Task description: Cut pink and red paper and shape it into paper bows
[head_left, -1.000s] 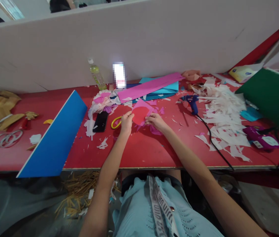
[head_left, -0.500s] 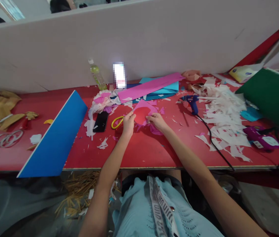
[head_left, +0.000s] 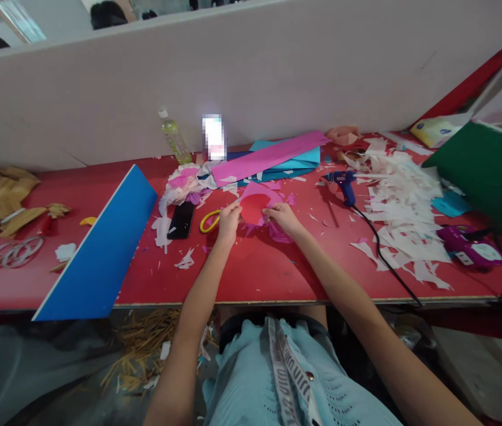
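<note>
The left hand (head_left: pixel 228 223) and right hand (head_left: pixel 282 218) are holding up a piece of pink paper (head_left: pixel 262 194) with a red circle (head_left: pixel 253 208) on it, their fingers (head_left: pixel 234 207) pinched on its lower edges, just above a red worktop (head_left: pixel 251 266). Yellow-handled scissors (head_left: pixel 209 222) lie just left of the left fingers, with a black phone (head_left: pixel 181 220) beyond them. A blue glue gun (head_left: pixel 343 184) lies well right of the right fingers.
</note>
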A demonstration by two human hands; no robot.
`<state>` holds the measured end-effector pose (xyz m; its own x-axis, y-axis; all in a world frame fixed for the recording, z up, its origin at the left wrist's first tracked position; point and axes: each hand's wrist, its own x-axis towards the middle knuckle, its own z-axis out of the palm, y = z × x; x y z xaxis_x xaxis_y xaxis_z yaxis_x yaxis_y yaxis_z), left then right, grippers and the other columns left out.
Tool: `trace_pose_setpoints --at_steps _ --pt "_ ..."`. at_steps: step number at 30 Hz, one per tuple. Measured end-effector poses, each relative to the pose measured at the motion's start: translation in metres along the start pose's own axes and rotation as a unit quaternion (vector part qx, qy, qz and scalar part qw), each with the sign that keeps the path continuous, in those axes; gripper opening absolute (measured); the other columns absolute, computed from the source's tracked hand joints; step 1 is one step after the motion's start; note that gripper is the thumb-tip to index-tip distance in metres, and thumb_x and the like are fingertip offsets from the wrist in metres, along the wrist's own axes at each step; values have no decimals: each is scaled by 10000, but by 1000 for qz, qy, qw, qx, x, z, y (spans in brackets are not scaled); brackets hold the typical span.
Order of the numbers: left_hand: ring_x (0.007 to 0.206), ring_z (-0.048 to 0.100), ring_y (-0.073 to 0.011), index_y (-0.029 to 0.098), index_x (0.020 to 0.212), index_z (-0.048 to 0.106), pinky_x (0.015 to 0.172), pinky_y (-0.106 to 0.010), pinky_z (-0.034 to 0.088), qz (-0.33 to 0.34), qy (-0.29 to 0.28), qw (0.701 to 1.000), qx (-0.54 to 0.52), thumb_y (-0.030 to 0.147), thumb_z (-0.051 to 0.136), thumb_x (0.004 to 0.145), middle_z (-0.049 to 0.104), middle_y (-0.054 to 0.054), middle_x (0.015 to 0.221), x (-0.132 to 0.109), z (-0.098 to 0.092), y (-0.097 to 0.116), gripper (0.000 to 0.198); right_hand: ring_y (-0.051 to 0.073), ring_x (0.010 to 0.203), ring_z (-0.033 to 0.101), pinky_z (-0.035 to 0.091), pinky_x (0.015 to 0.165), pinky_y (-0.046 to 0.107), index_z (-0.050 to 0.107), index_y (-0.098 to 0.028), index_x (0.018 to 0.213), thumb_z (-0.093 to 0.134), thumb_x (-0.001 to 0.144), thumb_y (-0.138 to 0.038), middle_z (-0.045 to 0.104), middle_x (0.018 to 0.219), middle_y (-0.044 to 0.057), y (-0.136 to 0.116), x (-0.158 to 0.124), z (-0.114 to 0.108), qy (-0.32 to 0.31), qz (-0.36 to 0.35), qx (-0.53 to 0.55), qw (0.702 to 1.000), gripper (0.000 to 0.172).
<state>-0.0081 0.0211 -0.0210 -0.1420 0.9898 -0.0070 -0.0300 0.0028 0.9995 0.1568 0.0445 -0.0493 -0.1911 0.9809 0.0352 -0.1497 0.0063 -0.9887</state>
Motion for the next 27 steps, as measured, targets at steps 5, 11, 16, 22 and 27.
trace_pose_setpoints --at_steps 5,11,16,22,27 --pt "939 627 -203 182 1008 611 826 -330 469 47 52 962 264 228 390 819 685 -92 978 5 -28 16 294 90 443 456 375 463 230 506 -186 516 684 593 -358 495 466 -36 -1 3 -7 49 0 -29 998 260" --pt "1109 528 -329 162 1090 588 844 -427 434 -41 -9 757 652 261 443 822 571 -196 1169 1 -60 25 321 98 469 477 389 486 234 533 -181 541 669 590 -350 536 495 -26 -2 6 -14 65 -2 -30 997 222" --pt "1091 545 -339 123 1199 504 840 -408 442 -57 -67 735 673 322 533 749 560 -209 1188 -4 -55 26 493 105 483 495 410 507 246 552 -176 562 661 597 -335 548 518 -21 -5 6 -16 81 5 -14 997 197" --pt "1022 591 -367 144 1068 615 780 -409 451 -73 -69 737 669 451 519 747 639 -208 1086 -6 -47 27 455 105 501 506 434 537 248 553 -178 565 672 591 -335 546 521 -21 -8 5 -20 99 0 -1 995 199" --pt "1021 593 -375 164 1034 657 775 -409 450 -68 -64 729 678 591 481 748 652 -204 1076 -6 -47 25 543 102 484 501 420 520 242 533 -182 560 678 590 -337 544 510 -23 -7 5 -22 101 0 2 995 215"
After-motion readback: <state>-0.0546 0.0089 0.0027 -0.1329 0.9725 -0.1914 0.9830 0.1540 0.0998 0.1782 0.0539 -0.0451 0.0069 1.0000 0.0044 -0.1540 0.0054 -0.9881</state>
